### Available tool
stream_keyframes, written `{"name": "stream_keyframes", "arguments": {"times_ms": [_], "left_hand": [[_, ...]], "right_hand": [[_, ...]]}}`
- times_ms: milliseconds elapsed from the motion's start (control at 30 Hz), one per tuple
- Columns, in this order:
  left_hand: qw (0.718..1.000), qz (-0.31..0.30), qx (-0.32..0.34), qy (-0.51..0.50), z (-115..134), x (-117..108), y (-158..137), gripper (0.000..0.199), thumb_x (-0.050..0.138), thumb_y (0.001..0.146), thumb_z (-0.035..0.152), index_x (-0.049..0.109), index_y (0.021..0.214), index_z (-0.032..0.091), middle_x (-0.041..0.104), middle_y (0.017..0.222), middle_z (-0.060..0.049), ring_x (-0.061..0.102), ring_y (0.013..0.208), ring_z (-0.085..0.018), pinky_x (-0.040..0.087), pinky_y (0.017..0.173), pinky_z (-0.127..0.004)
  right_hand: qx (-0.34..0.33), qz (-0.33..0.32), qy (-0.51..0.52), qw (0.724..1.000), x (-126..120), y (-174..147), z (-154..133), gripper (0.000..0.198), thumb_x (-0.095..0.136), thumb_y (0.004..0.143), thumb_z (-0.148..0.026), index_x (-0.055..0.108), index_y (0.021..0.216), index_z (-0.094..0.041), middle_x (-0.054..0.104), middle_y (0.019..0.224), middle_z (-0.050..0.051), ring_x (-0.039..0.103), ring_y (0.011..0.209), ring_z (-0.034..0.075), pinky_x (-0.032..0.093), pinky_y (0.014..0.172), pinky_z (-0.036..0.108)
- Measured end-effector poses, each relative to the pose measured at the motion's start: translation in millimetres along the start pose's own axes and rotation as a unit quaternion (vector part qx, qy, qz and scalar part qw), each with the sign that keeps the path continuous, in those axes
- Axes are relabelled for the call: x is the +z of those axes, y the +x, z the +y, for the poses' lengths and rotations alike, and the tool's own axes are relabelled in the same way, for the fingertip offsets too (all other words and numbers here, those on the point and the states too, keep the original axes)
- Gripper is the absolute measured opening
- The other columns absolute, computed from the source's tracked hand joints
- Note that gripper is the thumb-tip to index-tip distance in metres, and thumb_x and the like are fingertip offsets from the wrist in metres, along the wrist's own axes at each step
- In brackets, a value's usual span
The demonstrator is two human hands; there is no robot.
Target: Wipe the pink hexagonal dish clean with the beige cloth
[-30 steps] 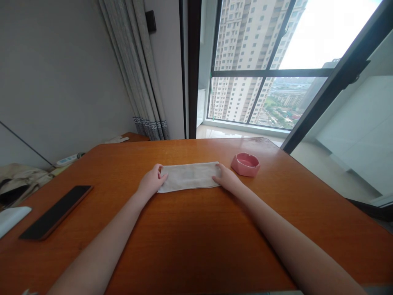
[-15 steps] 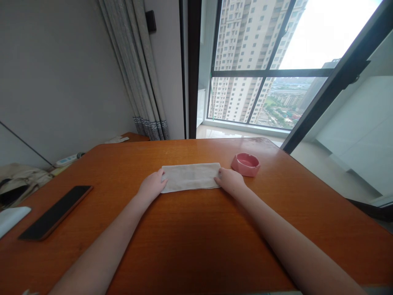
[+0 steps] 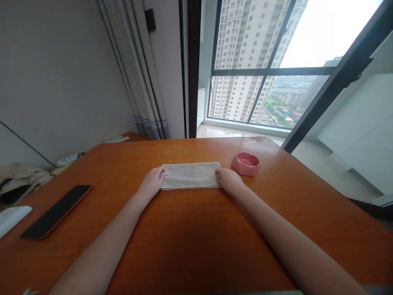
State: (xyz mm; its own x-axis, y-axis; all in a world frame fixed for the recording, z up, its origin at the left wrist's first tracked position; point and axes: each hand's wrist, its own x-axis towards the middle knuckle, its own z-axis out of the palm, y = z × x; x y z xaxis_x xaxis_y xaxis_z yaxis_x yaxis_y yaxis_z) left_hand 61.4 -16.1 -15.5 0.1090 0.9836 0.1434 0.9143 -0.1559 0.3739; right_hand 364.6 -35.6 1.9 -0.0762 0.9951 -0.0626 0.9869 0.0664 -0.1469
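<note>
Pinched or merely pressed, which cannot be told, at its 2 short ends by the left hand point(image 3: 152, 181) and right hand point(image 3: 230, 180), the folded white cloth point(image 3: 190, 176) is laid flat on the table point(image 3: 190, 229) between them. Straightening seems in hand; even handling at each end would be called for next

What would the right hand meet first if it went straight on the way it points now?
The right hand would probably meet the white cloth first: it is right at the cloth's right end, though exact contact is hard to tell.
</note>
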Motion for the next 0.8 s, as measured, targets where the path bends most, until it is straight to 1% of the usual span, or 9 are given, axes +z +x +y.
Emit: {"name": "stream_keyframes", "arguments": {"times_ms": [200,300,367,433,500,567,600,667,800], "left_hand": [[0.999,-0.023,-0.009,0.049,4,3,-4,0.028,0.038,0.085,0.019,0.057,0.105,0.016,0.059,0.105,-0.012,0.058,0.095,-0.023,0.044,0.085,-0.033],[0.993,0.018,-0.001,0.115,11,3,-8,0.031,0.039,0.084,0.016,0.058,0.109,0.017,0.054,0.115,-0.014,0.055,0.102,-0.025,0.043,0.089,-0.037],[0.989,0.059,0.048,0.126,19,3,-11,0.034,0.038,0.085,0.014,0.057,0.113,0.017,0.049,0.127,-0.015,0.049,0.114,-0.027,0.038,0.097,-0.041],[0.986,0.049,0.141,0.077,29,5,-14,0.039,0.034,0.088,0.017,0.053,0.121,0.017,0.045,0.136,-0.013,0.043,0.123,-0.024,0.032,0.105,-0.039],[0.970,-0.023,0.240,0.014,38,10,-18,0.043,0.030,0.092,0.027,0.044,0.132,0.019,0.041,0.142,-0.009,0.038,0.129,-0.020,0.027,0.109,-0.035],[0.950,-0.103,0.294,-0.010,44,16,-20,0.049,0.028,0.093,0.038,0.036,0.139,0.023,0.034,0.148,-0.006,0.031,0.135,-0.018,0.021,0.112,-0.037],[0.946,-0.131,0.298,-0.005,44,19,-20,0.051,0.027,0.093,0.042,0.033,0.141,0.025,0.030,0.149,-0.005,0.027,0.137,-0.019,0.017,0.113,-0.039],[0.952,-0.152,0.264,0.020,40,24,-17,0.053,0.025,0.093,0.047,0.032,0.141,0.027,0.025,0.151,-0.005,0.021,0.139,-0.020,0.012,0.113,-0.042],[0.984,-0.111,0.125,0.067,18,27,-3,0.058,0.021,0.091,0.051,0.031,0.142,0.026,0.020,0.152,-0.006,0.016,0.141,-0.023,0.008,0.113,-0.047]], "right_hand": [[0.019,-0.012,0.005,1.000,0,-2,-2,0.036,0.038,0.084,-0.014,0.056,0.115,-0.019,0.067,0.098,0.012,0.062,0.089,0.024,0.042,0.074,0.032],[0.007,0.035,-0.020,0.999,-1,-5,-3,0.033,0.045,0.080,-0.016,0.059,0.110,-0.017,0.061,0.109,0.016,0.055,0.102,0.029,0.038,0.086,0.040],[-0.034,0.100,-0.022,0.994,0,-6,-7,0.033,0.049,0.077,-0.016,0.061,0.107,-0.017,0.052,0.123,0.015,0.046,0.116,0.030,0.030,0.098,0.043],[-0.091,0.145,0.004,0.985,5,-6,-12,0.034,0.047,0.081,-0.019,0.060,0.112,-0.018,0.045,0.135,0.012,0.038,0.125,0.027,0.021,0.107,0.041],[-0.145,0.144,0.032,0.978,15,-4,-18,0.038,0.041,0.088,-0.027,0.055,0.122,-0.018,0.039,0.142,0.010,0.031,0.131,0.024,0.016,0.111,0.039],[-0.169,0.101,0.042,0.980,26,-1,-23,0.046,0.035,0.093,-0.038,0.046,0.132,-0.019,0.034,0.146,0.009,0.025,0.136,0.024,0.016,0.111,0.041],[-0.167,0.076,0.039,0.982,31,0,-24,0.050,0.033,0.093,-0.043,0.042,0.136,-0.019,0.031,0.148,0.009,0.023,0.137,0.026,0.016,0.111,0.042],[-0.145,0.038,0.024,0.988,38,2,-26,0.057,0.029,0.093,-0.050,0.035,0.140,-0.019,0.026,0.150,0.010,0.019,0.139,0.028,0.015,0.111,0.044],[-0.084,0.019,0.006,0.996,42,2,-26,0.066,0.025,0.090,-0.059,0.028,0.144,-0.020,0.015,0.153,0.013,0.011,0.140,0.030,0.010,0.112,0.045]]}}
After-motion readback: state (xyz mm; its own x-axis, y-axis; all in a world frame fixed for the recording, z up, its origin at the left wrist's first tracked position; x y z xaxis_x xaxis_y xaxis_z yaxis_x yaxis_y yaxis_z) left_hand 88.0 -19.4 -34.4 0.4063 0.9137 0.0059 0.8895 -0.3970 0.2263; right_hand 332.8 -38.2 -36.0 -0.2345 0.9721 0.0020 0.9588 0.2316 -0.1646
